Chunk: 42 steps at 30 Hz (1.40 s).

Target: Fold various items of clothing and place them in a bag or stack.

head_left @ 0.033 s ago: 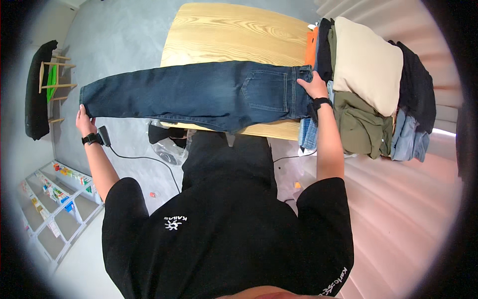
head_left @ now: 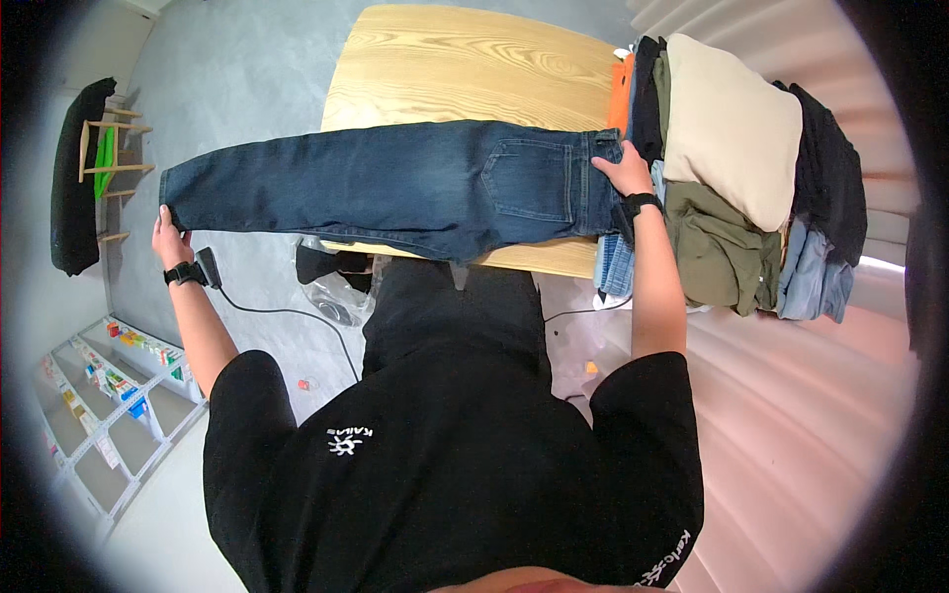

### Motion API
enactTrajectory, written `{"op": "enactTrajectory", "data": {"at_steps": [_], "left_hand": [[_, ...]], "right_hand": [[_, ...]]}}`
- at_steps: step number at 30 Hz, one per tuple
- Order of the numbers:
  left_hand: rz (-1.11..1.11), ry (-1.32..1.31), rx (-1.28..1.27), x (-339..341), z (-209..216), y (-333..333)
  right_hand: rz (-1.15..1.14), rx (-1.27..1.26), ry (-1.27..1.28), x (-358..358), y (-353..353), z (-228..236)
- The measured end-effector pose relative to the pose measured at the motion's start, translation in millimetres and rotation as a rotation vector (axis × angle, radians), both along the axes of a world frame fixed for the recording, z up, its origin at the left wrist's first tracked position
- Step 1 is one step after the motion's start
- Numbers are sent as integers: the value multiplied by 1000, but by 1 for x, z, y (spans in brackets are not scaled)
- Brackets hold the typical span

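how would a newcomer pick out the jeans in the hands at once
Find the light wooden table; the dark blue jeans cross its near side and jut past its left edge. The left hand holds the leg hem, the right hand the waistband. Unlike the stacked clothes at the right, they are stretched out lengthwise, back pocket showing.

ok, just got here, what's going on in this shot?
A person is holding a pair of dark blue jeans stretched out sideways, one back pocket facing up. The left hand grips the leg end, out past the table's left edge; the right hand grips the waistband. The pocket end is over the wooden table. To the right are stacked clothes, with a cream piece and an olive garment on top.
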<state>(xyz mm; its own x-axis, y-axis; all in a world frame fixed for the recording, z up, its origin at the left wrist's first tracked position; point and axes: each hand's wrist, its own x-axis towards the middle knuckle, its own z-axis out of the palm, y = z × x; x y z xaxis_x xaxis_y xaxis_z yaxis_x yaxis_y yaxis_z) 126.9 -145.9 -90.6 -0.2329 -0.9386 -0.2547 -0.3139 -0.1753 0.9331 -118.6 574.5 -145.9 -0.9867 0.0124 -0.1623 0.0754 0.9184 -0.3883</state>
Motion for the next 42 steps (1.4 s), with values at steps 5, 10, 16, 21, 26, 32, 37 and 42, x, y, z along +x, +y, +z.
{"op": "enactTrajectory", "data": {"at_steps": [5, 10, 16, 21, 26, 32, 37, 42], "left_hand": [[-49, 55, -63, -3, 14, -7], [-87, 64, -135, -8, 31, -19], [-151, 111, -241, -21, 43, -5], [-230, 213, -342, -32, 60, 16], [-192, 131, -300, -29, 70, 30], [-204, 105, -349, -20, 77, 34], [-205, 116, -287, -18, 73, 26], [-192, 126, -331, -22, 73, 31]], "right_hand": [[36, -159, 87, -12, 4, 25], [33, -343, 71, -17, 4, 36], [-10, 90, 446, 7, -39, 28], [363, -366, 283, 77, -120, 25], [582, -198, 44, 171, -209, -32], [540, 32, 390, 172, -235, -73], [695, -160, 464, 179, -218, -71], [854, -187, 387, 186, -204, -70]]}}
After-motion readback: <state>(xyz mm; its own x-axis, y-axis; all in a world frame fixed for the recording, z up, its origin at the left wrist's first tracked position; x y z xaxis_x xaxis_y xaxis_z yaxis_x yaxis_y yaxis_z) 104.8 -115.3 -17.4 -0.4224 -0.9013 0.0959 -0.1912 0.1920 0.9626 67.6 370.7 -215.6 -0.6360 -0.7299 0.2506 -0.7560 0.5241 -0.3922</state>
